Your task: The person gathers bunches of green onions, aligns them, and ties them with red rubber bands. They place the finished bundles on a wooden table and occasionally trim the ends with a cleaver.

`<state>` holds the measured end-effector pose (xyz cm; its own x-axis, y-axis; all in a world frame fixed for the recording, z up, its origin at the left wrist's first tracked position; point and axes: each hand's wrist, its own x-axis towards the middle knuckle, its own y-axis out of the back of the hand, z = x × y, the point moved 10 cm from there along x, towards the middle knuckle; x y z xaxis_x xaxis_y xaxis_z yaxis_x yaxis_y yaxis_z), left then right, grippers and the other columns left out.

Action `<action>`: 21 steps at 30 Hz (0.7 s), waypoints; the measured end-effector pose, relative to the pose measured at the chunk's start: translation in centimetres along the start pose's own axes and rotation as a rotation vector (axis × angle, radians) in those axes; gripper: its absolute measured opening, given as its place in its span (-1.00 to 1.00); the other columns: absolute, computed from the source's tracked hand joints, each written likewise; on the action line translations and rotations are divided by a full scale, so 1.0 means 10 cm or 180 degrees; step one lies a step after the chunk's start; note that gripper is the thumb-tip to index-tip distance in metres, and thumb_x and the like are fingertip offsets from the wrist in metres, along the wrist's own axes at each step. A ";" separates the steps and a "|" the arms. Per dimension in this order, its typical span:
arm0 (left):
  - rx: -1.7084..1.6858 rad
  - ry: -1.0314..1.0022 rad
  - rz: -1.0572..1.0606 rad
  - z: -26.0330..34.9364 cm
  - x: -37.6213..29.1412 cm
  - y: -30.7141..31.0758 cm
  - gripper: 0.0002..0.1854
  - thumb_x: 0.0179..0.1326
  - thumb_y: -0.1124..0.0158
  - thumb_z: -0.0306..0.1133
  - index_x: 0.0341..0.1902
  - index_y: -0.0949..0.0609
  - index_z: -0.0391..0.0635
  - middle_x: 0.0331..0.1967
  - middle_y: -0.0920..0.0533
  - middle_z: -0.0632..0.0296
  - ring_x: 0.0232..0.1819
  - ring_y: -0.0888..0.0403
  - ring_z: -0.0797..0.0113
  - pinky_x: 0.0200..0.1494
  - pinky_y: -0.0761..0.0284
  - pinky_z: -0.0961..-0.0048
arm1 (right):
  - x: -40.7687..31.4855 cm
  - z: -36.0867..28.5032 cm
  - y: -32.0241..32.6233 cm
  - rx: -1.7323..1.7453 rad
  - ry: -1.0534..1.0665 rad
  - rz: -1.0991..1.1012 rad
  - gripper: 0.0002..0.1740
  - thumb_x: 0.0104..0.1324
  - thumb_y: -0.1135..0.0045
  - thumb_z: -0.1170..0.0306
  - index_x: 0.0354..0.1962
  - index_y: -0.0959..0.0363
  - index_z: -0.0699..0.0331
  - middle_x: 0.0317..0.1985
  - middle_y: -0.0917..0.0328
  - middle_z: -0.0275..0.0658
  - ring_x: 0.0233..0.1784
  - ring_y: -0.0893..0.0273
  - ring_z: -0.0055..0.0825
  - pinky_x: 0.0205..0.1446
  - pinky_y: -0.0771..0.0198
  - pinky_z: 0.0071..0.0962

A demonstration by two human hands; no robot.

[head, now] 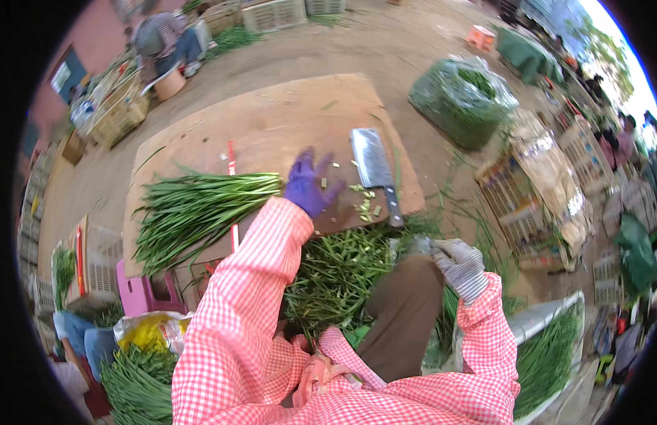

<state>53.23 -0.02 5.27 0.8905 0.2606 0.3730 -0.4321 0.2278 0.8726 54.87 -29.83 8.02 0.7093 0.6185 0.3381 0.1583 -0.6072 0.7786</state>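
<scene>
My left hand (311,183), in a purple glove, is spread over the wooden board at the cut ends of a bundle of garlic chives (211,204); nothing shows in its grip. A red and white strip (231,159) runs under the bundle. On the board's right part lies a cleaver (372,159), its black handle towards me, with short cut stem pieces (366,204) beside it. My right hand (460,264), in a striped grey glove, is by my right knee, fingers bent; whether it holds the blurred pale thing near its fingertips is unclear. Loose green trimmings (339,276) are heaped below the board.
A clear bag of greens (466,101) stands beyond the board's right side. Plastic crates (511,212) are at the right, and a white-edged container of chives (551,350) is at the lower right. A pink stool (142,292) stands left. Other people (161,40) sit farther off.
</scene>
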 end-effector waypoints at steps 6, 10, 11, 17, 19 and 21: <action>0.0428 -0.0356 -0.0457 0.34 -0.03 -0.50 -0.55 -0.05 -0.27 -0.13 -0.03 -0.53 0.03 0.01 -0.38 -0.07 0.07 -0.27 -0.06 0.14 -0.20 0.19 | -1.20 1.16 0.50 -0.0159 -0.1318 0.0526 -0.86 0.10 -0.13 0.41 -0.36 -0.56 0.24 -0.42 -0.56 -0.15 -0.35 -0.55 -0.33 -0.26 -0.43 -0.46; -0.0287 -0.0159 -0.0295 0.43 -0.19 -0.52 -0.74 -0.02 -0.25 -0.23 -0.24 -0.62 -0.03 -0.19 -0.50 0.08 -0.05 -0.35 0.08 0.04 -0.29 0.25 | -2.18 1.67 0.28 -0.0034 -0.2384 0.0325 -0.80 0.13 -0.11 0.30 -0.33 -0.55 0.22 -0.37 -0.55 -0.12 -0.29 -0.55 -0.27 -0.18 -0.42 -0.44; -0.0392 -0.0044 -0.0322 0.39 -0.22 -0.52 -0.77 -0.02 -0.25 -0.28 -0.26 -0.62 -0.04 -0.24 -0.52 0.09 -0.11 -0.38 0.10 0.00 -0.31 0.28 | -2.39 1.76 0.13 -0.0006 -0.2566 0.0198 -0.78 0.13 -0.10 0.29 -0.32 -0.55 0.22 -0.35 -0.55 -0.11 -0.28 -0.54 -0.26 -0.17 -0.41 -0.43; -0.0067 -0.0447 -0.0660 0.51 -0.46 -0.34 -0.74 -0.05 -0.28 -0.38 -0.21 -0.60 -0.05 -0.17 -0.49 0.06 -0.06 -0.38 0.11 0.00 -0.31 0.30 | -2.68 1.66 -0.91 0.0110 -0.3030 -0.1392 -0.63 0.15 -0.05 0.18 -0.13 -0.47 0.16 -0.13 -0.48 -0.05 -0.07 -0.47 -0.20 0.01 -0.35 -0.35; 0.0090 -0.0753 -0.0349 0.74 -0.53 -0.12 -0.67 -0.06 -0.28 -0.41 -0.13 -0.58 -0.05 -0.07 -0.45 0.00 0.03 -0.35 0.10 0.06 -0.28 0.28 | -2.77 1.78 -1.07 -0.0005 -0.3262 -0.1887 -0.57 0.14 -0.05 0.17 -0.04 -0.40 0.13 0.00 -0.37 -0.01 0.00 -0.43 -0.17 0.08 -0.31 -0.33; 0.0015 -0.0793 -0.0361 0.90 -0.57 -0.09 -0.63 -0.07 -0.29 -0.43 -0.09 -0.56 -0.06 -0.04 -0.44 -0.03 0.03 -0.36 0.08 0.07 -0.28 0.27 | -2.88 2.05 -1.05 -0.0119 -0.3634 -0.2140 -0.49 0.13 -0.05 0.17 0.06 -0.32 0.09 0.14 -0.24 0.03 0.08 -0.36 -0.15 0.15 -0.26 -0.31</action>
<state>49.84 -10.17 5.19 0.9410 -0.0051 0.3384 -0.3275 0.2380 0.9144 46.89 -51.48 -20.76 0.6790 0.0161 -0.7340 0.6979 -0.3242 0.6386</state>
